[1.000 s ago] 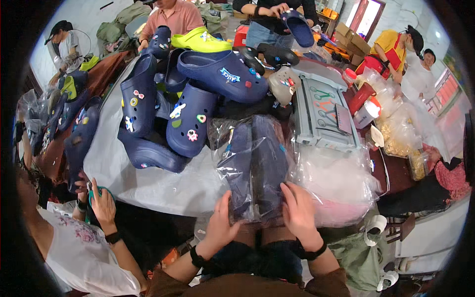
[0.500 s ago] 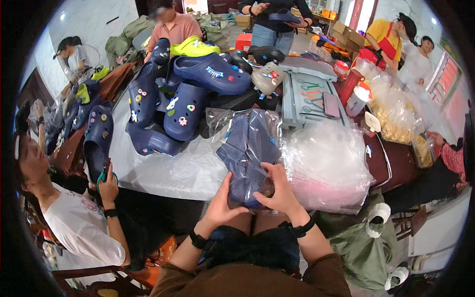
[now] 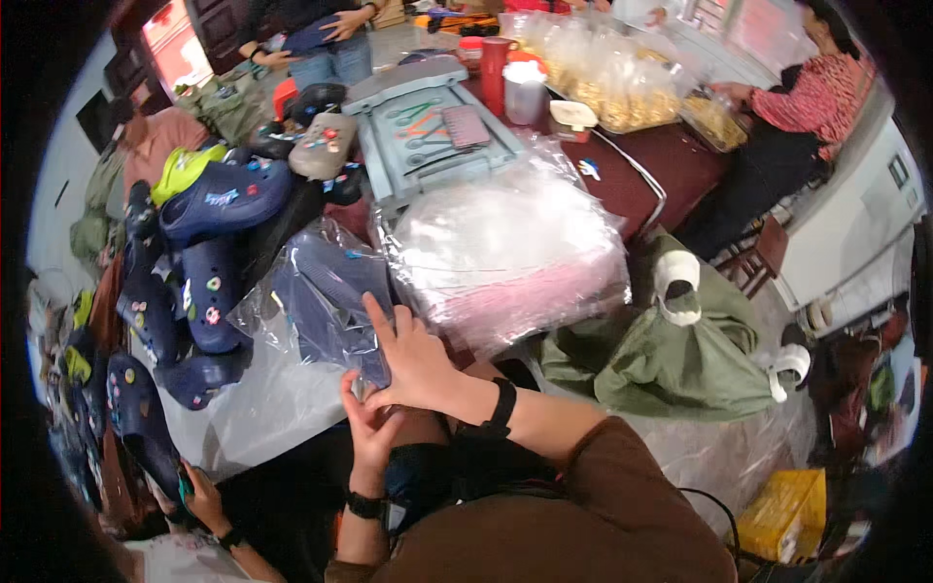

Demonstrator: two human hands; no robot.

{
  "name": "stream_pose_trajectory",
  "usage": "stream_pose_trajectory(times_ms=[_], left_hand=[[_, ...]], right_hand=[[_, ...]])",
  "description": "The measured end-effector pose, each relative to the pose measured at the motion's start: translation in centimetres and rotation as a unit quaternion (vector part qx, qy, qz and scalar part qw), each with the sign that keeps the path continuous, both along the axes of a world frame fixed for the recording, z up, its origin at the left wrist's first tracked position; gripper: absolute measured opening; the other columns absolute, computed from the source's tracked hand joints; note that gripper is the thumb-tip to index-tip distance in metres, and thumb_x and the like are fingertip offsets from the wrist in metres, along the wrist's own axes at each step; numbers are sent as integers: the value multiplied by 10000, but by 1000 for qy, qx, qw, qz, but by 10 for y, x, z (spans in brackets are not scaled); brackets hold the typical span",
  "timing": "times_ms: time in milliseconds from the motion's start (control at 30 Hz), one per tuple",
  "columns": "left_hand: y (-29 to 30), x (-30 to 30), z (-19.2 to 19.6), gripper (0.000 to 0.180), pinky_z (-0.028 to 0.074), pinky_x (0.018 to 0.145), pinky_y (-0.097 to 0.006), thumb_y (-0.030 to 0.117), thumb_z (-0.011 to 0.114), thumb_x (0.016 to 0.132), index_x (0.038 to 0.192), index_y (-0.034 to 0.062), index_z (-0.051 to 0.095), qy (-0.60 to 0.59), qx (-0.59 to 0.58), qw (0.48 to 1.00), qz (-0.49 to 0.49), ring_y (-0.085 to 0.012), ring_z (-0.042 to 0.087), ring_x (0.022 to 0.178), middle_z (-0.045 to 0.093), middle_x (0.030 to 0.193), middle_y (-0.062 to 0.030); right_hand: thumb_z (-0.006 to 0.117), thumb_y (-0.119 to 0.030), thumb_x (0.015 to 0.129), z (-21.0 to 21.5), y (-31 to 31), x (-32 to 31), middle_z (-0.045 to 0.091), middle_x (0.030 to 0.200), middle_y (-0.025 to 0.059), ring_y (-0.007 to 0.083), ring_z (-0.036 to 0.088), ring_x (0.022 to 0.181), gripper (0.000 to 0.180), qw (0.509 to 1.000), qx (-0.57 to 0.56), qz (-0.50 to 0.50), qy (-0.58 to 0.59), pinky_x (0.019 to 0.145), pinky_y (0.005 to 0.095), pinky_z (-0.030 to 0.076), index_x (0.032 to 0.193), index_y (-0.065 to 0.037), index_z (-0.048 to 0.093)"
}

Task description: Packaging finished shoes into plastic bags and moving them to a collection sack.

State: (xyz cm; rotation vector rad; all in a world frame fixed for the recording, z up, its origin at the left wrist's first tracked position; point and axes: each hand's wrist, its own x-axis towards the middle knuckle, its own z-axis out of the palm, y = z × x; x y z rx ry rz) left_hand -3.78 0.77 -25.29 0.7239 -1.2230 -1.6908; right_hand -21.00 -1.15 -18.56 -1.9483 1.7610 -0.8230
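Where the table point(image 3: 262, 418) is spread with a pale plastic sheet, a heap of navy clogs point(image 3: 194, 291) dotted with small charms fills its left part, one yellow-green clog point(image 3: 185, 167) lying at the top of the heap. Right of the heap stands a thick stack of clear plastic bags point(image 3: 505, 257), pinkish along its lower edge, and below that, off the table's edge, a green cloth sack point(image 3: 671, 350) with white handles sits slumped. Behind the stack lies a grey tray point(image 3: 408, 146) with a few tools and a dark wallet on it.

Between the heap and the stack, at the near edge of the table, lies a pair of navy clogs in a clear bag point(image 3: 326, 296). The right hand point(image 3: 413, 360) rests on the near end of this bag, fingers spread apart and flat on the plastic, a black band on the wrist. The left hand point(image 3: 364, 428) is just beneath it at the same end, fingers curled up against the bag's edge; whether they pinch the plastic cannot be told. A watch sits on that wrist.

At lower left, another person's hand point(image 3: 199, 500) holds something small.
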Motion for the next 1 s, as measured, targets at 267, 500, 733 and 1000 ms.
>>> stream_pose_trajectory(times_ms=[267,500,733,1000], left_hand=[[9,-11,47,801,350,1088,-404,17,590,756,1468,66,226,-10,-27,990,-140,-235,468,1273,468,1415,-139],[19,-19,92,374,512,915,-341,-36,645,813,1186,-9,613,-56,-149,927,-341,-241,651,1032,683,1214,-144],[13,-54,66,303,510,801,-281,-76,604,852,1140,6,658,-119,-102,932,-327,-166,649,970,704,1177,-102],[21,-116,38,288,517,771,-301,26,626,913,1199,54,637,-180,-233,865,-407,-183,662,936,693,1106,-73]], right_hand=[[823,-409,654,-14,16,-59,515,1251,253,418,541,1154,1073,987,-45,-5,-155,977,482,456,1522,-55,302],[815,-483,690,91,145,-216,428,1505,187,273,398,1392,1047,955,90,89,-270,1178,392,260,1495,15,367],[789,-420,676,119,349,-315,450,1491,186,270,431,1364,1016,876,257,-165,-373,1161,354,264,1461,87,391],[728,-328,781,-13,468,-366,687,994,54,141,588,914,618,797,321,-439,-262,850,287,452,1300,-10,617]])
